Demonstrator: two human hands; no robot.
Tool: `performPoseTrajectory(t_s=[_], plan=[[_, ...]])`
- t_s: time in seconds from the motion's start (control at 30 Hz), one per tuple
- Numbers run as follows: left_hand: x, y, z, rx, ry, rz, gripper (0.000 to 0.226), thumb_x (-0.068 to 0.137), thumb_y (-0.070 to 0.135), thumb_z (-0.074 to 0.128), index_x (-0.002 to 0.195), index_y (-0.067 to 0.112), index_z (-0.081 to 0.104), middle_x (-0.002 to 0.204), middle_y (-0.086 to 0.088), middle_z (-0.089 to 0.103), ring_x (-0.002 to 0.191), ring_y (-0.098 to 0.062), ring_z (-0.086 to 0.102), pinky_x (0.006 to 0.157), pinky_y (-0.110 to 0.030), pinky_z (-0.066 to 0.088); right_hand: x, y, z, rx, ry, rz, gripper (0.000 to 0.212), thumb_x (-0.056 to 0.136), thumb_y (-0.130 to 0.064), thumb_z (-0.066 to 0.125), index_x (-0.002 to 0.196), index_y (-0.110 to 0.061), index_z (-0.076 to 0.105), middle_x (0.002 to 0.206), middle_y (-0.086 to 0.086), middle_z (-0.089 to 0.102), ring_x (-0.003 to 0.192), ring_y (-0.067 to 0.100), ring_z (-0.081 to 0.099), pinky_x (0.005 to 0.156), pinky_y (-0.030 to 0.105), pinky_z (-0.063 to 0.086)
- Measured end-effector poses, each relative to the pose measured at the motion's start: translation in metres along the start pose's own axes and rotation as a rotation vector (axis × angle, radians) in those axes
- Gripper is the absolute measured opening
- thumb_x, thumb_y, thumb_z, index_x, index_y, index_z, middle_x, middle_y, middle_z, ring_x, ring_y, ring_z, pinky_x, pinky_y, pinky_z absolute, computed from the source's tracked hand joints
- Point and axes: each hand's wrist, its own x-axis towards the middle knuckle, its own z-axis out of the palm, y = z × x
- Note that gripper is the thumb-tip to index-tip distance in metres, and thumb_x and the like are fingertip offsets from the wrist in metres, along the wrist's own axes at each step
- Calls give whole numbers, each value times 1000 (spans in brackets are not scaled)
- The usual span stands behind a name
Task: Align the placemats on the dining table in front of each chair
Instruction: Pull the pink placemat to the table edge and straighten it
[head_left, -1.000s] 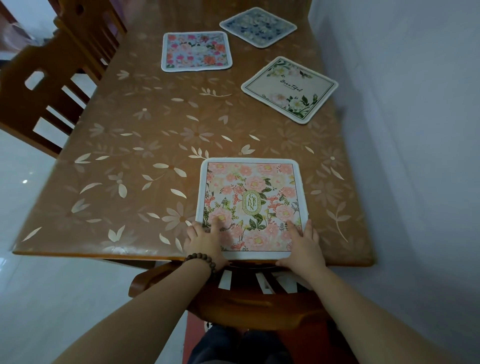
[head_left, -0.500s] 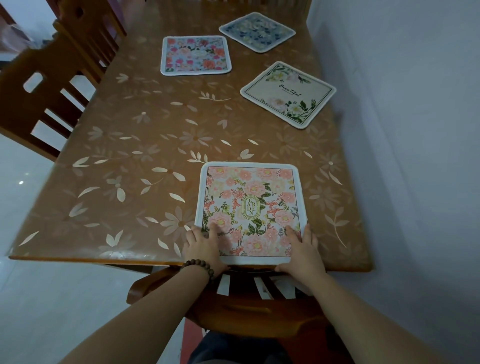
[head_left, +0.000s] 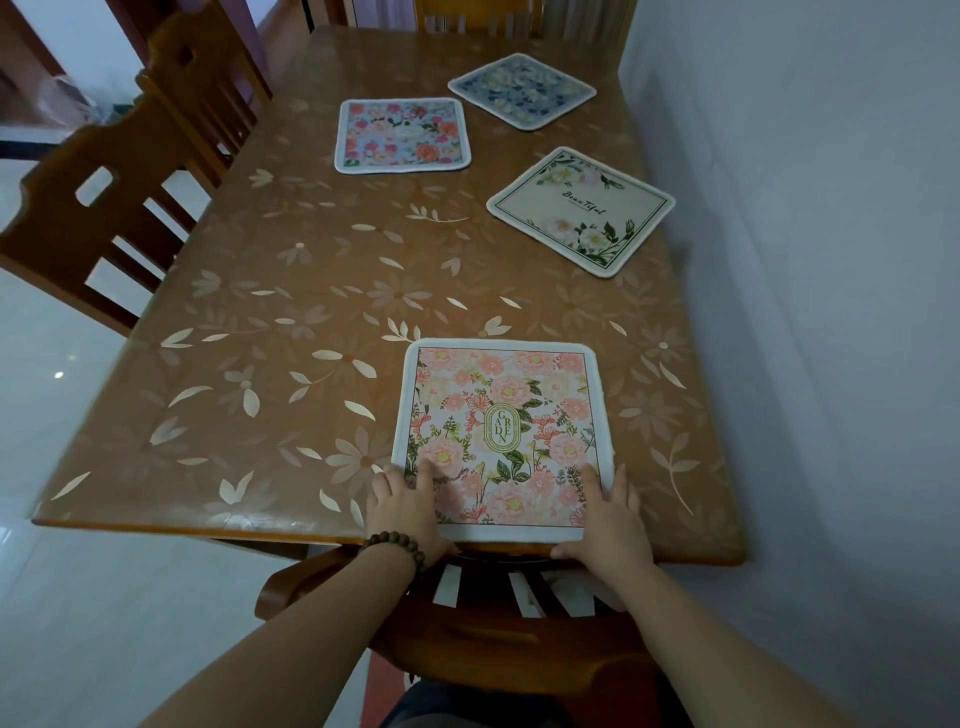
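A pink floral placemat (head_left: 501, 415) marked "GARDEN" lies square to the near edge of the brown dining table (head_left: 291, 322), above a chair back (head_left: 498, 623). My left hand (head_left: 408, 512) holds its near left corner, thumb under the edge. My right hand (head_left: 608, 519) holds its near right corner the same way. Farther off lie a pink-and-blue floral placemat (head_left: 402, 135), a cream "Beautiful" placemat (head_left: 582, 210) turned at an angle, and a blue floral placemat (head_left: 522, 89), also angled.
Two wooden chairs (head_left: 104, 208) stand along the table's left side, and another chair (head_left: 519, 18) at the far end. A white wall (head_left: 805, 260) runs close along the table's right edge. Pale tiled floor (head_left: 62, 597) lies to the left.
Both hands stay on the pink placemat's near corners; the mat has slid slightly toward the near table edge. My view has tilted a little.
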Motion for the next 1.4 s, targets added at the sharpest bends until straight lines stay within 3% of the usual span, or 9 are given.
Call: performPoseTrajectory(t_s=[0.43,0.57,0.83,0.97,1.13,1.4], plan=[[0,-4,-5,-3,-62,-49,114,61,57,79,146,25,9,146,-26,18,133,-41,21,107,-47,34,-3,-4,3,19,44,-53,110,64,-49,81,149,-30,13,155,14,4,140,33,4,112,43,23],[0,-6,-6,-15,-59,-44,109,59,55,81,143,27,17,144,-24,21,132,-40,23,106,-48,34,-2,-4,5,7,38,-54,109,64,-51,79,149,-30,13,155,13,4,140,32,4,113,42,23],[0,-5,-7,38,-64,-17,117,60,61,78,146,24,8,148,-28,15,135,-42,19,109,-48,29,-2,-4,4,-13,5,-36,112,65,-55,78,150,-29,9,156,13,-1,142,33,1,114,43,22],[0,-7,-12,54,-38,16,118,65,76,62,149,21,2,152,-24,9,140,-40,14,112,-48,21,0,-6,-2,-18,20,-56,100,76,-66,59,150,-27,5,158,12,-12,144,30,-14,115,46,13],[0,-5,-24,-132,77,10,93,79,80,24,151,23,8,158,-12,10,144,-32,10,115,-50,11,10,-20,-26,-11,92,-131,77,88,-68,31,151,-29,10,160,0,-1,145,25,-10,116,45,10],[-2,-17,-44,-116,203,24,81,86,63,29,151,18,8,159,-4,15,146,-21,7,117,-45,12,21,-48,-49,-20,108,-233,62,95,-52,32,150,-25,18,159,1,10,146,21,4,117,41,14]])
